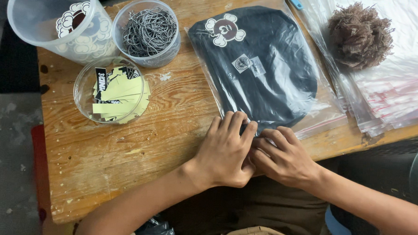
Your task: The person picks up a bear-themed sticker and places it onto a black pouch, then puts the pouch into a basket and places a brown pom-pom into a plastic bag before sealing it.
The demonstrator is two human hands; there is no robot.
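A: Pressing down at the near edge of the clear plastic bag [266, 73], are both hands busy?

B: Yes. The left hand [224, 153] lies flat, fingers together and nearly straight, tips on the bag's bottom edge. The right hand [281, 157] sits just beside it at three o'clock, fingers bent and pinching that same edge; whether it grips plastic between finger and thumb I cannot tell.

A: Where is the bag?

B: Flat on the wooden worktop [138, 143], reaching from the hands toward twelve o'clock, with a dark knit cap [261, 87] inside.

A: How would it handle?

B: I judge it light, soft and floppy, with slippery film. The best hold looks like the stiffer sealed edge or a corner, not the middle.

A: And around it?

B: At ten o'clock, a tub of paper tags [112, 91], a tub of ball chains [149, 32] and a tub of stickers [64, 22]. At two o'clock, a brown pompom [360, 34] lies on a stack of empty bags [395, 91].
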